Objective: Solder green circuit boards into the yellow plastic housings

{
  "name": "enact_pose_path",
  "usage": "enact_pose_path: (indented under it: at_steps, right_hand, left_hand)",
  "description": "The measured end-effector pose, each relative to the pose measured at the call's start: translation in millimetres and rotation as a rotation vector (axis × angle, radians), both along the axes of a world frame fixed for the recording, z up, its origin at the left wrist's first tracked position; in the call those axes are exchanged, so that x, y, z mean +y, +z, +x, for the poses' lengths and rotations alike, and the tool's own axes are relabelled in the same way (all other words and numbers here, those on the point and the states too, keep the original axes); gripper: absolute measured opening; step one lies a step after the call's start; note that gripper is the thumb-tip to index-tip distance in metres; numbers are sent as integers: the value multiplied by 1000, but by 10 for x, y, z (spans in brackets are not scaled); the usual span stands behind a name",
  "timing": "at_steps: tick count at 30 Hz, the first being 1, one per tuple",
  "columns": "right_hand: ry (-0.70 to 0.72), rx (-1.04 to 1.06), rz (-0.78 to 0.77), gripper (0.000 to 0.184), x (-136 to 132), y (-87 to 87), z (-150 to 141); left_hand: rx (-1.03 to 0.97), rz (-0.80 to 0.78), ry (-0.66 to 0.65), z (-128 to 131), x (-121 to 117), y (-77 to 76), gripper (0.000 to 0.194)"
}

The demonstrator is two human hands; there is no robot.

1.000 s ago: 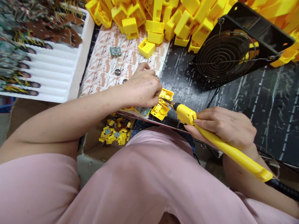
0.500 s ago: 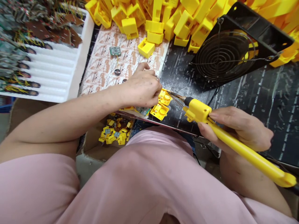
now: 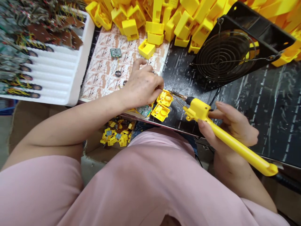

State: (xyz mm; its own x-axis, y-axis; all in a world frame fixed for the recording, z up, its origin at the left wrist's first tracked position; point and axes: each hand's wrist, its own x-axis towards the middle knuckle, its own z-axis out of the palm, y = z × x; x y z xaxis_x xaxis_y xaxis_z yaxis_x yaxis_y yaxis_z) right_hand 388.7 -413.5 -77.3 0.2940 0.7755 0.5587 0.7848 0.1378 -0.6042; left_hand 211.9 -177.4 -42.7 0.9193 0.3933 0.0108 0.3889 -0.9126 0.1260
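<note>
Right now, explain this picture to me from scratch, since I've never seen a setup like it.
There is no machine here: a person works with two bare hands, and the view comes from a camera on their head, looking forward and down.

The right hand holds a yellow tool with a slim metal front end. The left hand has its fingertips by an open yellow case part; whether they grip something is hidden.

Another case part and a green circuit board lie close by. Farther back on the dark worktop are a heap of yellow housings and a black fan. At the left is a white tray of wired parts.
</note>
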Motion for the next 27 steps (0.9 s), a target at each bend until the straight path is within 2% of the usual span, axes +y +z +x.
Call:
enact_pose_path:
  at_steps: [2, 5, 9, 12, 17, 19, 22, 27]
  right_hand:
    - [-59, -14, 70, 57, 34, 17, -60]
    - [21, 10, 128, 47, 70, 42, -119]
    - [47, -90, 65, 33, 116, 81, -121]
    - [91, -158, 91, 24, 190, 106, -100]
    - [180, -238, 147, 30, 225, 172, -57]
    - [145, -207, 112, 27, 166, 201, -45]
    - [5, -145, 46, 26, 66, 209, -44]
    - [6, -44, 94, 39, 41, 94, -37]
  left_hand:
    - [5, 13, 15, 23, -31, -22, 34]
    - [21, 39, -17, 29, -44, -48, 34]
    - [-20, 85, -81, 27, -31, -54, 32]
    - [27, 104, -91, 58, -44, -1, 33]
    - [132, 115, -145, 122, -73, 109, 36]
    - [136, 132, -158, 128, -70, 114, 36]
    - [132, 143, -163, 124, -62, 94, 35]
    - [119, 175, -170, 120, -57, 91, 33]
